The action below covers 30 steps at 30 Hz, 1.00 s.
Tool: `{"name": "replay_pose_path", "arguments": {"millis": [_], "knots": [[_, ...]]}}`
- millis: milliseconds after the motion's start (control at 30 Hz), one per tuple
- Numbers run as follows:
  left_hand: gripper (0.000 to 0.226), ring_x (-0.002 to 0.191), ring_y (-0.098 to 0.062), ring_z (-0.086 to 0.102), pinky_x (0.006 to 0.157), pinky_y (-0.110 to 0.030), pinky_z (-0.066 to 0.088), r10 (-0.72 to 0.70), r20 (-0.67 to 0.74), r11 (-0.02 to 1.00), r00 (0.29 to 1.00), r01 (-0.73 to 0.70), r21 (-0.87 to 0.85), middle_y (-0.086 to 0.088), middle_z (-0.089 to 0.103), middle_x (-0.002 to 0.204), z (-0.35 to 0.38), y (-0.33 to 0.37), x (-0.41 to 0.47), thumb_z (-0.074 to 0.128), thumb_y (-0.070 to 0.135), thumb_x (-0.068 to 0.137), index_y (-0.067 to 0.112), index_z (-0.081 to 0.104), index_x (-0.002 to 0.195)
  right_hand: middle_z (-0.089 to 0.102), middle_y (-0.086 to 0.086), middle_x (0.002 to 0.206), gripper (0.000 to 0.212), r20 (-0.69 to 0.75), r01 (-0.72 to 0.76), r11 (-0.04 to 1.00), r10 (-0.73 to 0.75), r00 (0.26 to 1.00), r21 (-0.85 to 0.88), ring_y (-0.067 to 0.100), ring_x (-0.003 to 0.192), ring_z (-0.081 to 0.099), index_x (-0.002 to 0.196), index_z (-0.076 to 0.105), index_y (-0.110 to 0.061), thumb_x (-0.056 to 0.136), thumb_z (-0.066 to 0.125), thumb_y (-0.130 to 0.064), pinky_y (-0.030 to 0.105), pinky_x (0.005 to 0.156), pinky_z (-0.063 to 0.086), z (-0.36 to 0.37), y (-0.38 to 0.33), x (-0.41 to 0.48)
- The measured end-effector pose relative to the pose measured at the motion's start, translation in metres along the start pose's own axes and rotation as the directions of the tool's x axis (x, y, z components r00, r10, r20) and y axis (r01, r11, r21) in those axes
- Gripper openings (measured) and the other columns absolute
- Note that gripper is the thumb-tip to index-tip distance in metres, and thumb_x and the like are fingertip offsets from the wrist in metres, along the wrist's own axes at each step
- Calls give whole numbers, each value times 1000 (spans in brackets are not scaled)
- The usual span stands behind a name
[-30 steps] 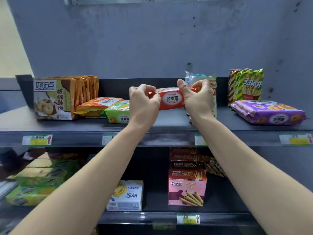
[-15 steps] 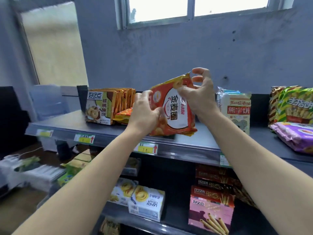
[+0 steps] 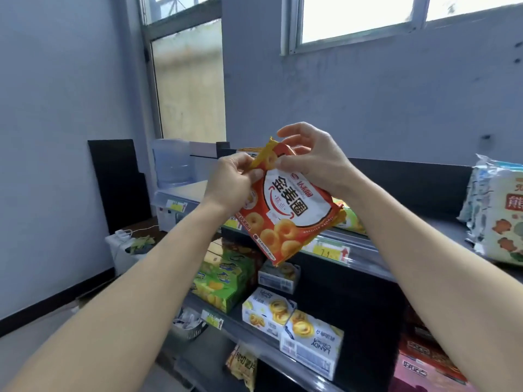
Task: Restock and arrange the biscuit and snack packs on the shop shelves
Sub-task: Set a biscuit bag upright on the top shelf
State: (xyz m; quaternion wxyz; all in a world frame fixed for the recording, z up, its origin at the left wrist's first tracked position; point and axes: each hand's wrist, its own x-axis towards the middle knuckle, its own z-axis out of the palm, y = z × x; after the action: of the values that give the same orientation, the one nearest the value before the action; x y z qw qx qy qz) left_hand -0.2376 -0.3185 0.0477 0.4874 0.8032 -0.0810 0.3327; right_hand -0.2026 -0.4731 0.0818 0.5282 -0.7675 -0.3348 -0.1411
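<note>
Snack pack, red-orange with ring biscuits printed on the front: up in the air in front of the top shelf, not resting on anything, tilted so its lower corner hangs down past the shelf lip, just beside a yellow price tag. Clamped from both sides at its upper end: left grip curled round the left edge, right grip pinching the top between thumb and forefinger, remaining fingers arched loosely above. Very close together across the yellow seam, those two (can't tell if they actually touch). Behind the pack, lying on the top shelf, a green pack, mostly hidden. Farther right on the same shelf, standing upright, a pale bag with animal-shaped biscuits on it, cut off by the frame edge. One shelf down: green boxes stacked at the left, white cookie boxes nearer the front, a pink box at bottom right. Off to the left past the shelving, a water cooler bottle near the wall.
</note>
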Motion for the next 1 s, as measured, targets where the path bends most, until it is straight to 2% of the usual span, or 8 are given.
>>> {"name": "replay_pose_path", "arguments": {"millis": [133, 233, 333, 400, 533, 633, 767, 1000], "knots": [[10, 85, -20, 68, 78, -36, 56, -122, -179, 992, 976, 124, 0, 0, 70, 89, -50, -32, 16, 58, 20, 91, 17, 66, 86, 64, -4, 109, 45, 30, -50, 997, 52, 998, -53, 13, 94, 65, 122, 54, -24, 82, 70, -35, 29, 80, 54, 44, -10, 23], [12, 85, -23, 68, 81, -43, 56, -218, -306, 976, 927, 212, -55, -1, 70, 88, -86, -64, 30, 60, 24, 90, 20, 64, 79, 63, -3, 114, 58, 11, -113, 988, 115, 993, -104, 14, 99, 62, 130, 49, -22, 82, 65, -50, 23, 70, 49, 74, -8, 35], [15, 86, -25, 68, 81, -44, 57, -298, -375, 955, 878, 269, -128, -2, 70, 90, -114, -97, 41, 61, 25, 90, 22, 62, 75, 60, -3, 115, 59, -25, -178, 981, 176, 984, -82, 12, 96, 60, 132, 45, -20, 83, 66, -46, 16, 61, 46, 110, 3, 46], [18, 85, -26, 68, 81, -45, 57, -343, -389, 938, 855, 294, -183, -5, 71, 91, -127, -117, 48, 62, 24, 89, 22, 61, 72, 62, -3, 112, 58, -3, -268, 963, 268, 963, 18, 11, 92, 64, 131, 44, -19, 82, 70, -39, 24, 70, 54, 139, 12, 56], [9, 84, -26, 68, 79, -44, 57, -385, -402, 918, 831, 298, -261, -6, 71, 91, -144, -149, 66, 60, 23, 90, 19, 65, 83, 71, 2, 103, 32, 74, -350, 935, 346, 935, 53, 15, 86, 69, 112, 60, -17, 85, 69, -31, 36, 84, 57, 187, 30, 85], [16, 83, -24, 68, 77, -40, 58, -350, -384, 923, 854, 244, -298, -3, 70, 86, -154, -170, 89, 57, 20, 92, 21, 63, 78, 71, 1, 101, 24, 31, -339, 937, 337, 941, 81, 14, 84, 69, 111, 63, -16, 89, 64, -24, 32, 79, 58, 208, 37, 113], [17, 89, -22, 66, 77, -32, 55, -269, -317, 941, 909, 177, -289, 0, 67, 93, -161, -196, 126, 49, 13, 96, 18, 65, 101, 68, -5, 88, 6, -72, -261, 961, 268, 961, 90, 6, 73, 65, 96, 63, -20, 91, 61, -17, 20, 63, 54, 225, 52, 161], [44, 90, -15, 61, 64, -17, 52, -241, -147, 945, 959, 197, -261, -4, 62, 109, -160, -236, 197, 34, -3, 98, 17, 52, 132, 70, 5, 108, 19, -189, -229, 966, 248, 950, 117, 22, 94, 68, 109, 65, -15, 90, 61, -16, 40, 86, 56, 242, 90, 240]]}}
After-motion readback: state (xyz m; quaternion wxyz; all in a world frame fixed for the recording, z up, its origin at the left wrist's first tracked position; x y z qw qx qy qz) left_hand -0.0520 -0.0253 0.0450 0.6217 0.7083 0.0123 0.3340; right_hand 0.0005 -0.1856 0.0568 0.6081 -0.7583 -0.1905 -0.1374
